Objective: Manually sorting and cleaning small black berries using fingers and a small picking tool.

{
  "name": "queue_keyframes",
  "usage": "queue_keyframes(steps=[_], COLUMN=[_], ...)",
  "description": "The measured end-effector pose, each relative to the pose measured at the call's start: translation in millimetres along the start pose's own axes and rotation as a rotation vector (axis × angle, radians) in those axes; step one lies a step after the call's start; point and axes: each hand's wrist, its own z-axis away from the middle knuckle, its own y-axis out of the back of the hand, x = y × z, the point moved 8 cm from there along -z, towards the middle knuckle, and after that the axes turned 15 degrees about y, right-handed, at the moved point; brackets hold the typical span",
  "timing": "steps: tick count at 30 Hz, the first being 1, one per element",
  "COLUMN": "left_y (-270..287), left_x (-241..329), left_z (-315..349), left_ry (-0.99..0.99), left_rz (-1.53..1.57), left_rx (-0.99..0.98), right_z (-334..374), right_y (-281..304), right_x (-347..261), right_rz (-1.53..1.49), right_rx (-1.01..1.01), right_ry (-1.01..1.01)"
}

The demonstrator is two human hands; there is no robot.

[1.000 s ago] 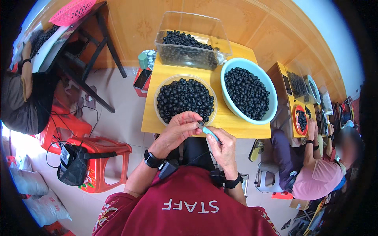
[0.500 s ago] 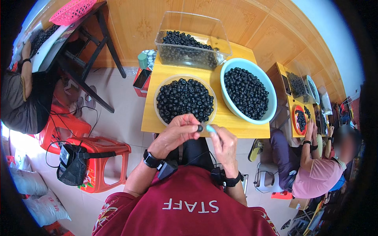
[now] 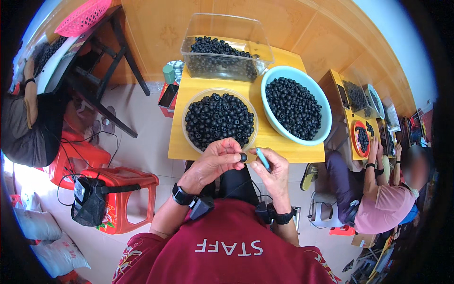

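My left hand (image 3: pixel 218 160) pinches one small round black part (image 3: pixel 243 157) between thumb and fingertips, just in front of the table's near edge. Close by on the right, my right hand (image 3: pixel 274 171) grips a slim light-blue tool (image 3: pixel 263 159), tilted and apart from the part; its exact kind is not clear. Beyond my hands stands a round clear bowl (image 3: pixel 256 124) heaped with similar black parts, many with a hole in the middle. A light-blue basin (image 3: pixel 327 124) full of them stands to its right.
A clear rectangular bin (image 3: pixel 227 20), partly filled with black parts, stands at the back of the yellow table (image 3: pixel 182 150). A phone (image 3: pixel 168 96) lies on a red box at the left. Red stools (image 3: pixel 127 179) stand left; a person in pink (image 3: pixel 385 208) works at right.
The light-blue tool has swung to a more upright tilt, and its body now shows in my right hand. My left hand still pinches the black part. The whole view has shifted slightly.
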Motion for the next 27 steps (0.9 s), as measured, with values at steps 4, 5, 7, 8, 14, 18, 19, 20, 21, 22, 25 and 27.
queue_keyframes(steps=[4, 5, 7, 8, 14, 18, 19, 20, 21, 22, 25, 27], left_y=[0, 1, -1, -1, -3, 3, 4, 3, 4, 5, 14, 25], left_x=[-1, -1, -2, -2, -12, -18, -17, -17, -18, -19, -8, -5], left_z=[0, -1, -1, 1, 3, 0, -1, -1, -1, -1, 7, 12], left_ry=[0.001, 0.001, 0.014, 0.015, 0.132, 0.127, 0.106, 0.106, 0.109, 0.111, 0.036, 0.0], left_rz=[-0.079, -0.08, -0.112, -0.112, -0.152, -0.119, -0.121, -0.121, -0.132, -0.142, -0.218, -0.276], left_rx=[0.019, 0.019, -0.014, -0.015, -0.016, -0.027, -0.018, -0.019, 0.009, 0.038, 0.193, 0.252], right_z=[-7, -6, -3, -2, 13, 13, 14, 15, 17, 18, 14, 9], right_y=[-19, -18, -20, -20, -18, -23, -24, -22, -17, -12, 14, 36], right_x=[-9, -7, -1, -2, 20, 13, 13, 16, 23, 28, 36, 40], right_rz=[-0.16, -0.161, -0.241, -0.24, -0.411, -0.403, -0.374, -0.373, -0.329, -0.285, -0.161, -0.103], right_rx=[-0.053, -0.053, -0.058, -0.056, -0.017, -0.009, -0.025, -0.025, -0.026, -0.028, 0.012, 0.055], right_ry=[0.033, 0.034, 0.016, 0.016, -0.244, -0.189, -0.187, -0.187, -0.196, -0.205, -0.25, -0.206])
